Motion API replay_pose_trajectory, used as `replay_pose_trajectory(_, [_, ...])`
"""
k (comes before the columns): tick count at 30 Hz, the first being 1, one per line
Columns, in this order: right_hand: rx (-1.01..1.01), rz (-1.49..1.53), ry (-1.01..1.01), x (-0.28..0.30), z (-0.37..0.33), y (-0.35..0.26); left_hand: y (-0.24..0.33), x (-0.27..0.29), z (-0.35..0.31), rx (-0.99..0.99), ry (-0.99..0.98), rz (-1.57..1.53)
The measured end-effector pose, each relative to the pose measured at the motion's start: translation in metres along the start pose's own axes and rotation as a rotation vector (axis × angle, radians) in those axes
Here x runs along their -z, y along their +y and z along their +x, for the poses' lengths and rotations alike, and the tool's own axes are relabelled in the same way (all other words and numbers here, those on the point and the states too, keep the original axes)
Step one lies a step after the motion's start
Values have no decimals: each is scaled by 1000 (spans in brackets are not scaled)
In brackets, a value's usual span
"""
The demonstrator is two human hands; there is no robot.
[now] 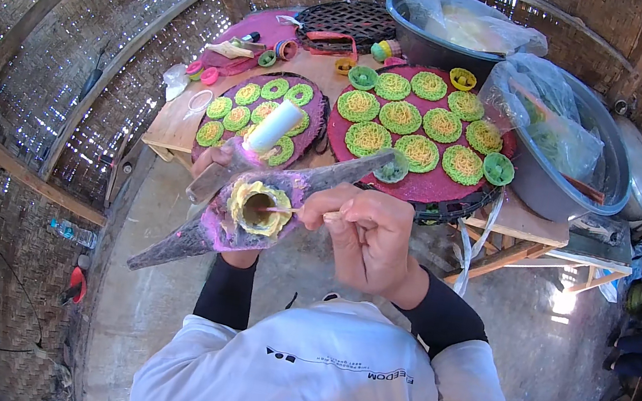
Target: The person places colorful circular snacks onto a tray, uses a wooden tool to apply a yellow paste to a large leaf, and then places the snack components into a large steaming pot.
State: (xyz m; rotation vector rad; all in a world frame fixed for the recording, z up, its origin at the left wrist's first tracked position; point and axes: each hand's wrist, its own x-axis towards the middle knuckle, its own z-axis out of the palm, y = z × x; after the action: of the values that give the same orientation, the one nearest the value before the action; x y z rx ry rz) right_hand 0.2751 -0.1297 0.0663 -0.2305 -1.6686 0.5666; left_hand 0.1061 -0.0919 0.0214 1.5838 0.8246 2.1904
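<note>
My left hand is wrapped round a worn wooden press with two long arms, held up in front of my chest. Pink residue coats its middle. A round opening in the press is ringed by yellow dough. A white cylinder stands out from its far side. My right hand pinches a thin stick, whose tip reaches the dough at the rim of the opening. Beyond the press, green and yellow noodle-like rounds lie on a pink round tray.
A smaller pink tray with similar rounds sits left on the wooden table. Large grey basins covered by plastic bags stand at the right. Small coloured cups lie about. Woven walls curve round the concrete floor.
</note>
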Motion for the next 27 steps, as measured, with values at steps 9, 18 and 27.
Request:
replay_pose_trajectory(9, [149,-101,-54,0,3,-3,9,-4,2,82,-34,-167])
replay_pose_trajectory(18, [142,-74,-7,-1,2,-3,0,1,1,23,-105,-21])
replay_pose_trajectory(27, [224,-57,49,5,1,-7,-3,6,4,136,-156,-265])
